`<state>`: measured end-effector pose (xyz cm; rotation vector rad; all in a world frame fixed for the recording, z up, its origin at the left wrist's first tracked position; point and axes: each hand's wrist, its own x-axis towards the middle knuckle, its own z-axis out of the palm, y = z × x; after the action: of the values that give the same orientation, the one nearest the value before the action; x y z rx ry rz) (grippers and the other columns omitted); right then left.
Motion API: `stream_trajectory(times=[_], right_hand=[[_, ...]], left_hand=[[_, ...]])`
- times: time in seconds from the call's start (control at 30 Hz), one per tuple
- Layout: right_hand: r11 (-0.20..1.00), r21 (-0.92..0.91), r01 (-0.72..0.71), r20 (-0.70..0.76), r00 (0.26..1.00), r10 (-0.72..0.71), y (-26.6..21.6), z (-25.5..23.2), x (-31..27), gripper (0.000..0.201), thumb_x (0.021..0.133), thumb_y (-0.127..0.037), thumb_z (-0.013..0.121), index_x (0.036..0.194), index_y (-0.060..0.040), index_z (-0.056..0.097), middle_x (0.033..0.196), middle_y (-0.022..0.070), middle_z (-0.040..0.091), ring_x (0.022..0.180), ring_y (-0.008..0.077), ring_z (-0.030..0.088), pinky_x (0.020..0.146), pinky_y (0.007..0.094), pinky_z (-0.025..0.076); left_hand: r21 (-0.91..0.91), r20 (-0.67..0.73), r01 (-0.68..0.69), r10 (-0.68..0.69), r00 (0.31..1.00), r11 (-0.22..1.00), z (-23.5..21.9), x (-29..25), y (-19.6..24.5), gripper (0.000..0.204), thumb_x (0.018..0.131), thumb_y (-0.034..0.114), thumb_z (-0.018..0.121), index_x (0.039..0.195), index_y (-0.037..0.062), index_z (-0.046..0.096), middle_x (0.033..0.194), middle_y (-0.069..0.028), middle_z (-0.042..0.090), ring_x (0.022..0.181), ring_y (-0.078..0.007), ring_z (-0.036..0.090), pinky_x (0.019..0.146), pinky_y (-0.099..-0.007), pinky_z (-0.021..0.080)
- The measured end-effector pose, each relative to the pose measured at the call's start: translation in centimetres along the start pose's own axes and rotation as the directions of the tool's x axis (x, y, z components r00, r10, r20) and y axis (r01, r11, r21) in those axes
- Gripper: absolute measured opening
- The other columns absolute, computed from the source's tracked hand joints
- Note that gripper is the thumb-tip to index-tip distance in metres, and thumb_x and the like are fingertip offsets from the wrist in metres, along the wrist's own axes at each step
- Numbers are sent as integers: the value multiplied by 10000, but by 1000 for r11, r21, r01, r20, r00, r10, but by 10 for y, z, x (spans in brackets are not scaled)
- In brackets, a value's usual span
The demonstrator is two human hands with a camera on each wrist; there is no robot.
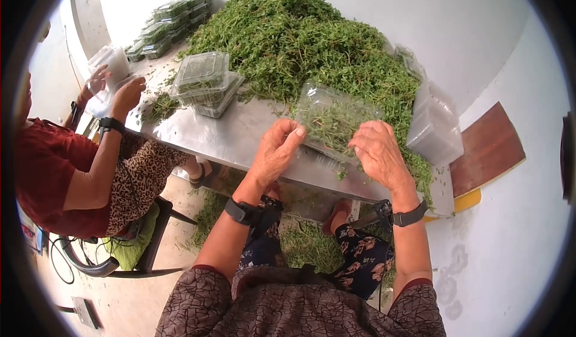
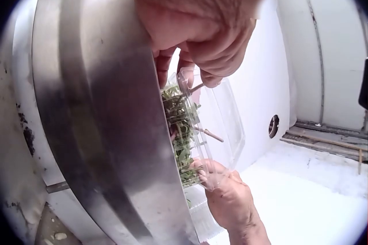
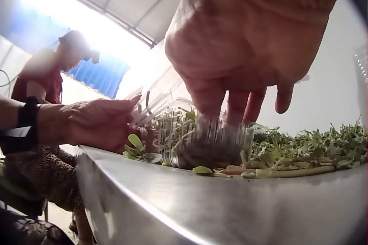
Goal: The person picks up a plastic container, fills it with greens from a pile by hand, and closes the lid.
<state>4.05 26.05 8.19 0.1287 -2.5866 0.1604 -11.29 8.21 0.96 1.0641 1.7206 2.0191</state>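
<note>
On steel table (image 1: 240,136): one clamshell box (image 1: 333,121), both hands (image 1: 276,151) gripping.

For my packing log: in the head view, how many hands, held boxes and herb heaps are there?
Hands: 4, left hand, right hand, other person's hands
Held boxes: 2, near box, far box
Herb heaps: 1
Total: 7

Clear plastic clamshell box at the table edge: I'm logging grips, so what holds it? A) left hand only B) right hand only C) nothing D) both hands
D: the left hand and right hand each grip a side of the clear plastic clamshell box of green herbs.
</note>
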Motion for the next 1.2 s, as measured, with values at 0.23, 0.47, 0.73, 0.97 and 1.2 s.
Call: stream_trajectory(times=[0.23, 0.47, 0.73, 0.97, 1.2], right_hand=[[994, 86, -68, -44, 996, 72, 2, 1, -5, 136, 736, -37, 615, 855, -55, 677, 955, 83, 646, 1061, 259, 526, 965, 403, 367], [994, 103, -44, 4, 999, 44, 10, 6, -4, 196, 790, -102, 628, 977, -55, 667, 1104, 89, 636, 1153, 283, 495, 1024, 436, 325], [995, 43, -88, 108, 991, 83, 9, 0, -2, 151, 823, -118, 599, 911, -20, 674, 1086, 89, 642, 1188, 280, 480, 1037, 436, 308], [765, 531, -363, -76, 879, 470, -4, -3, -26, 375, 848, -187, 612, 1181, -18, 580, 1194, 206, 571, 1142, 281, 524, 948, 387, 413], [326, 856, -401, 75, 721, 689, -22, 22, -32, 624, 872, -376, 621, 1272, 74, 455, 1134, 145, 589, 955, 173, 582, 762, 288, 472]], left_hand=[[15, -31, -26, 26, 999, 1000, 2, -3, 6, 220, 925, 232, 559, 925, 12, 569, 826, 15, 529, 788, -75, 469, 732, -233, 411], [-11, -45, -26, 25, 999, 1000, 3, -2, 9, 228, 899, 235, 590, 890, 7, 578, 808, 1, 524, 773, -84, 471, 708, -244, 416], [6, -10, 22, -22, 1000, 1000, 3, -4, 16, 219, 920, 233, 572, 915, 14, 574, 812, 30, 527, 767, -61, 460, 713, -215, 403], [-43, -32, 10, -11, 999, 999, 5, -5, 13, 219, 898, 235, 602, 883, 17, 580, 788, 26, 535, 760, -67, 467, 699, -229, 406], [-46, -23, -22, 21, 1000, 999, 5, -5, 8, 200, 893, 214, 611, 867, 18, 586, 831, 12, 520, 773, -74, 476, 714, -234, 414]])
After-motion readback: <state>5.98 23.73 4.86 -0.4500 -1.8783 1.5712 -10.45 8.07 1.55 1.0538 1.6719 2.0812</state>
